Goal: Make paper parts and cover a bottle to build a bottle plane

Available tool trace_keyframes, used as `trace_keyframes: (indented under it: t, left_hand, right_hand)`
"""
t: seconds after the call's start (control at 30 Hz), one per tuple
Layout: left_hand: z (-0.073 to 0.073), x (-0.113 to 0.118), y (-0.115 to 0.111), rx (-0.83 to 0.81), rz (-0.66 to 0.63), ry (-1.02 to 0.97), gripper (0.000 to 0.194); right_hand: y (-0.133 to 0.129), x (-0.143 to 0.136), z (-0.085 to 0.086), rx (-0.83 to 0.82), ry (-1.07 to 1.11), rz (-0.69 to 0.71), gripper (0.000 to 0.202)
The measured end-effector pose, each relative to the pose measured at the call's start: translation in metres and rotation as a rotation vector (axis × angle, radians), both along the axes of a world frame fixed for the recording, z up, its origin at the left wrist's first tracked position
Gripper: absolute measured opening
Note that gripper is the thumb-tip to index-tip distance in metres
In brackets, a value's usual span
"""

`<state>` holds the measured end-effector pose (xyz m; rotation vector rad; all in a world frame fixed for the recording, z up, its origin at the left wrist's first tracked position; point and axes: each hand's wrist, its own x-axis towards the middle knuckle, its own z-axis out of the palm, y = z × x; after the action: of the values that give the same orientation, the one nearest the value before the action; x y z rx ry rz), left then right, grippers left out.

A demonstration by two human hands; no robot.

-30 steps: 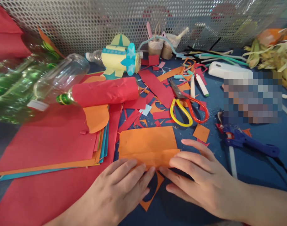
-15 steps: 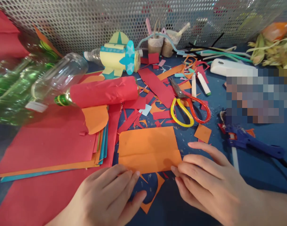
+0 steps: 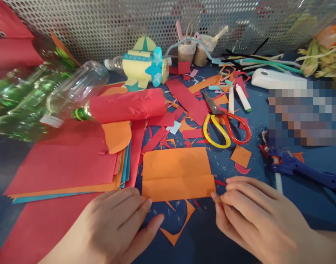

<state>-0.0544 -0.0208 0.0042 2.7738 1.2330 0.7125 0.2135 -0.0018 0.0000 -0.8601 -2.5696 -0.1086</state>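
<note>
A folded orange paper rectangle (image 3: 177, 174) lies flat on the blue table, a crease running across its lower third. My left hand (image 3: 115, 227) rests palm down, fingertips at the paper's lower left corner. My right hand (image 3: 256, 216) lies by the lower right corner, fingertips touching that edge. Neither hand holds anything. An orange offcut (image 3: 179, 229) with a curved cut lies between my hands.
Scissors (image 3: 225, 126) with yellow and red handles lie behind the paper. A blue glue gun (image 3: 297, 168) is at right. A stack of red, orange and teal sheets (image 3: 63, 172) is at left, with a red-wrapped bottle (image 3: 123, 106), clear bottles (image 3: 46, 95), and a yellow paper-covered bottle (image 3: 143, 66).
Both hands have slid apart along the paper's front edge, from its middle out to the two lower corners. The fold now lies flat and uncovered.
</note>
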Motion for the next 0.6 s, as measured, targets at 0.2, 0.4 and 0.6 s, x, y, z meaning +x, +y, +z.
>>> trace_keyframes:
  t: [0.2, 0.4, 0.6]
  left_hand:
    - [0.004, 0.002, 0.002, -0.012, -0.029, 0.008, 0.020]
    - [0.005, 0.003, 0.011, -0.128, -0.040, -0.064, 0.019]
    - [0.000, 0.014, 0.019, -0.139, 0.097, 0.054, 0.034]
  right_hand:
    - [0.000, 0.001, 0.002, 0.012, -0.072, 0.025, 0.042]
    - [0.005, 0.002, 0.001, -0.039, 0.041, -0.010, 0.032]
    - [0.017, 0.004, -0.002, -0.130, 0.043, -0.095, 0.023]
